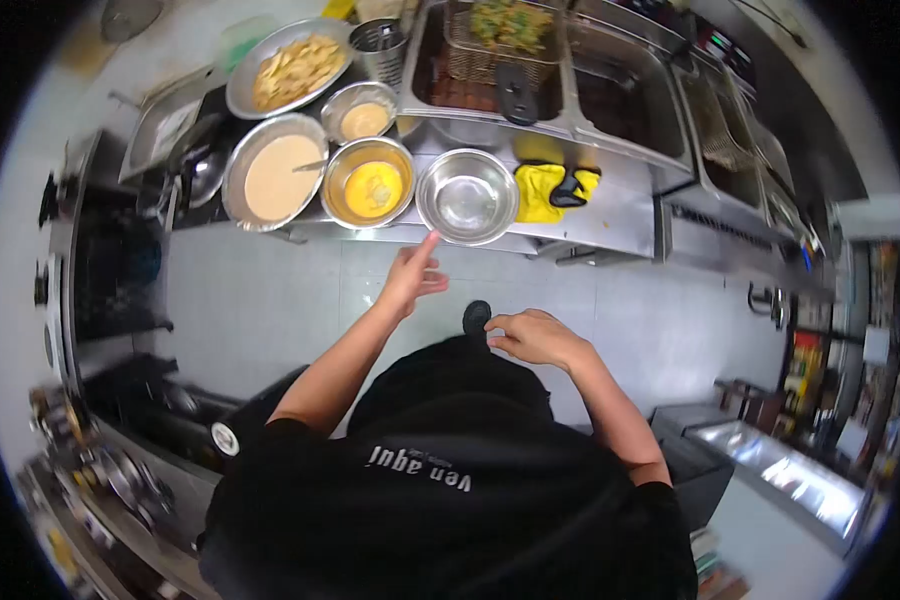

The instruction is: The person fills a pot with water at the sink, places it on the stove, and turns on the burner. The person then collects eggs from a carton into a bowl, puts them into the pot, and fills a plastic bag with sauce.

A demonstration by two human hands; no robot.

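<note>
My left hand (414, 277) reaches toward the counter with fingers spread, its index fingertip at or just below the near rim of a steel bowl (467, 200) that looks empty; contact cannot be made out. Nothing is in that hand. My right hand (536, 337) hovers in front of my body, fingers loosely bent, with no object visible in it. Left of the empty bowl stands a steel bowl (407, 198) of yellow liquid resembling beaten egg. Beyond it, a larger bowl (233, 190) holds pale batter with a utensil handle sticking out.
Behind stand a small bowl (327, 103) of creamy mix and a wide bowl (237, 95) of cut pale pieces. A yellow and black cloth or glove (542, 192) lies right. A fryer basket (467, 65) holding food sits over the fryer (432, 60). Tiled floor (270, 290) lies below.
</note>
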